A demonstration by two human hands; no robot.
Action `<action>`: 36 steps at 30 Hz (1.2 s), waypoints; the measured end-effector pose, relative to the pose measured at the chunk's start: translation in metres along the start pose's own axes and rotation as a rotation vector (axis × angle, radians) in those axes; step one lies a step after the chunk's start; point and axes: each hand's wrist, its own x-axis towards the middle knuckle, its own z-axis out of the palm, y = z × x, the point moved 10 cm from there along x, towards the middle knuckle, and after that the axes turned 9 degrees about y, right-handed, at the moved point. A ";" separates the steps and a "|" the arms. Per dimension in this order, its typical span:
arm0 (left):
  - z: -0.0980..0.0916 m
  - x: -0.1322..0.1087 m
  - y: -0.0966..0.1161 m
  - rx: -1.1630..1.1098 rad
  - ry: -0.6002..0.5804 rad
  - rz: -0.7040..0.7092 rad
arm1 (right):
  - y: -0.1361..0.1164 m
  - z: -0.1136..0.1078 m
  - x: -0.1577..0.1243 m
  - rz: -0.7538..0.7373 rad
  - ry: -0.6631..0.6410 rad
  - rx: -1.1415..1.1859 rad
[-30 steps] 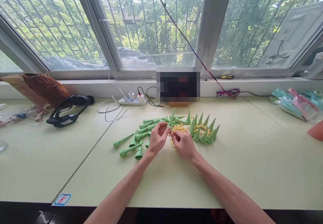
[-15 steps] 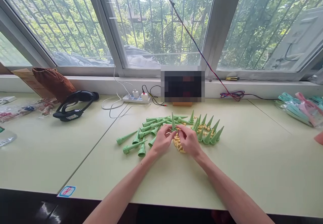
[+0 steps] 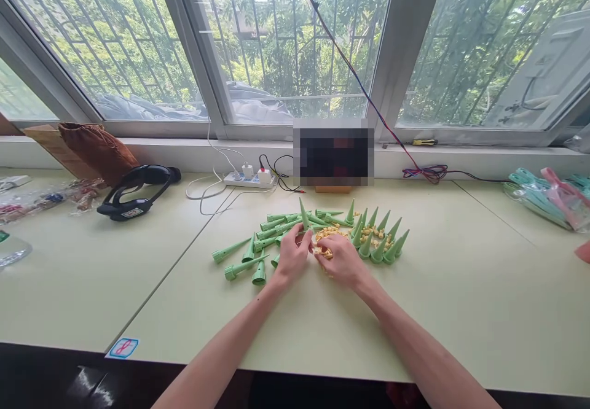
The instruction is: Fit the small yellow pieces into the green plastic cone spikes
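Observation:
My left hand [image 3: 294, 255] is closed around the base of a green plastic spike [image 3: 303, 212], which points up and tilts slightly left. Just to its right, my right hand [image 3: 341, 258] is bent over a pile of small yellow plastic pieces [image 3: 329, 232]. Its fingers are drawn together low at the pile, and whatever they may pinch is hidden. Left of my hands lie several loose green spikes [image 3: 237, 269], some on their sides. On the right, several green spikes [image 3: 378, 250] stand point up in rows, with yellow pieces scattered among them.
Behind the work stands a blurred dark screen [image 3: 334, 157] on a wooden base. A power strip [image 3: 249, 179] with cables sits at the back. Black headgear [image 3: 138, 194] and a brown pouch [image 3: 96, 151] are at left, bagged pastel items [image 3: 548, 197] at right.
My hands have parted. The left has carried the spike a little left and tilted it. The right has left the spike and turned palm down over the yellow pieces.

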 end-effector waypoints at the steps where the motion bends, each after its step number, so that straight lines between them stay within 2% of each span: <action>1: 0.000 0.000 0.000 -0.001 -0.002 -0.002 | 0.000 0.001 0.000 -0.002 -0.006 -0.004; 13: -0.001 -0.002 0.004 0.009 0.024 0.021 | -0.002 0.015 -0.003 -0.007 -0.040 -0.048; 24: -0.002 -0.003 0.009 0.023 0.054 0.061 | -0.006 0.022 -0.003 -0.073 -0.046 -0.128; 36: -0.002 -0.004 0.007 0.001 0.065 0.042 | -0.010 0.019 -0.003 -0.095 -0.014 -0.102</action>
